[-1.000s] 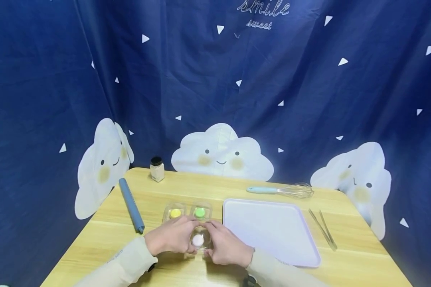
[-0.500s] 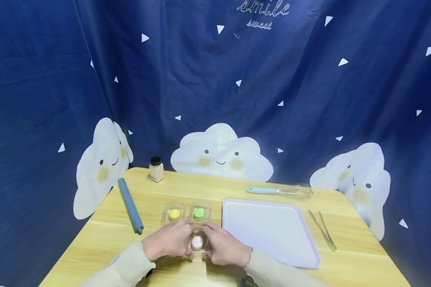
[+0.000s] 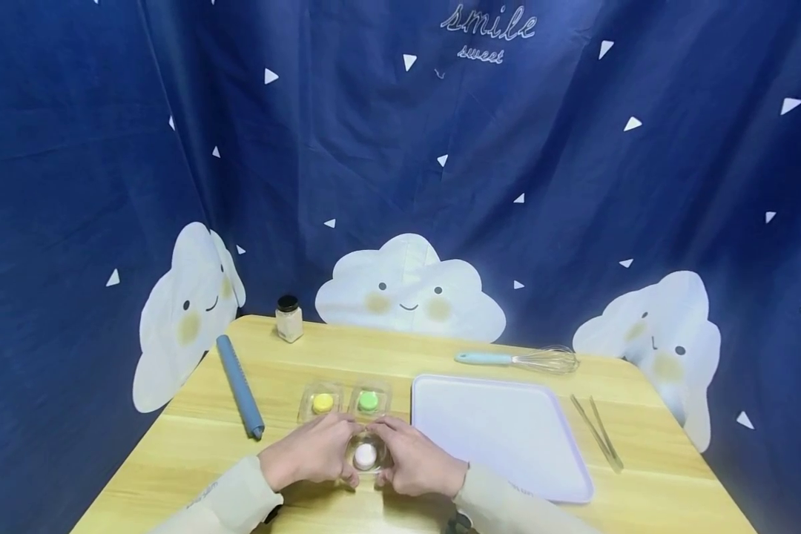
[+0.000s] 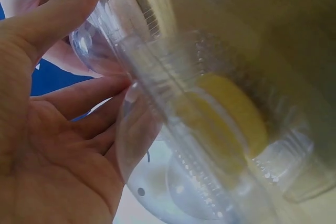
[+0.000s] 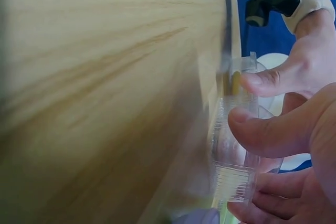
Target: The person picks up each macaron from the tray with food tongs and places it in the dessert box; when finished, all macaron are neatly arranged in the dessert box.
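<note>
In the head view, a clear plastic box [image 3: 367, 437] with a pale macaron [image 3: 365, 456] inside rests on the table between my two hands. My left hand [image 3: 317, 451] holds its left side and my right hand [image 3: 419, 458] its right side, thumbs at the near edge. The right wrist view shows both thumbs [image 5: 262, 129] on the box rim, fingers beyond the dome. Just behind are two more clear boxes, one with a yellow macaron [image 3: 322, 403], the other with a green macaron [image 3: 368, 401]. The yellow macaron [image 4: 226, 119] looms large in the left wrist view.
A pale lilac tray [image 3: 494, 437] lies right of my hands, with metal tongs [image 3: 597, 434] beyond it. A whisk [image 3: 517, 359] sits at the back. Left are a blue rolled tube-like object [image 3: 240, 386] and a black-lidded jar [image 3: 289, 320]. A dark curtain [image 3: 374, 148] hangs behind.
Both hands keep holding the box with the pale macaron, and it has barely moved toward me. The whole head view has shifted slightly; the other things stay put.
</note>
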`<control>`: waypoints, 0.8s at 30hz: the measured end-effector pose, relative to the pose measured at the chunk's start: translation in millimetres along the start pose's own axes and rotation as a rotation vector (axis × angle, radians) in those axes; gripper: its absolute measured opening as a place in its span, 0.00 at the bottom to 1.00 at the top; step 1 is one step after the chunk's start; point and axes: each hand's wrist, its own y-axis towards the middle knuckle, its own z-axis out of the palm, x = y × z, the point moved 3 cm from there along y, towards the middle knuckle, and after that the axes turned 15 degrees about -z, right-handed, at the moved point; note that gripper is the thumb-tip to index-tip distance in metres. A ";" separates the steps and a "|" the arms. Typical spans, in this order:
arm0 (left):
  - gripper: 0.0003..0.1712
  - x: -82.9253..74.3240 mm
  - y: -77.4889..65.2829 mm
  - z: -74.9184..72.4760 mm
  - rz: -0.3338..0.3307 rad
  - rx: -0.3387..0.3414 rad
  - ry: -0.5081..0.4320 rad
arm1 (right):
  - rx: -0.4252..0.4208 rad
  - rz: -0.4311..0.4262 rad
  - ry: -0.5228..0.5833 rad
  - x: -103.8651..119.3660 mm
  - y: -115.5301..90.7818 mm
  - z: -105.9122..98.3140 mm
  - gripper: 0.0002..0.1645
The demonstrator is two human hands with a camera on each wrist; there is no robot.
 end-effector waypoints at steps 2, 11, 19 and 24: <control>0.44 -0.4 0.6 0.1 -0.001 -0.002 -0.001 | -0.003 -0.008 -0.003 -0.8 -0.3 -0.3 0.48; 0.45 1.7 -0.5 -1.4 -0.025 0.015 -0.035 | -0.036 -0.037 -0.013 -1.3 1.2 -2.8 0.49; 0.49 1.8 -3.6 -1.9 -0.022 0.007 -0.004 | -0.055 -0.010 -0.034 2.5 0.5 -3.3 0.47; 0.52 4.1 -3.7 -5.5 -0.052 0.001 -0.035 | -0.096 0.001 -0.039 0.7 -0.1 -7.5 0.46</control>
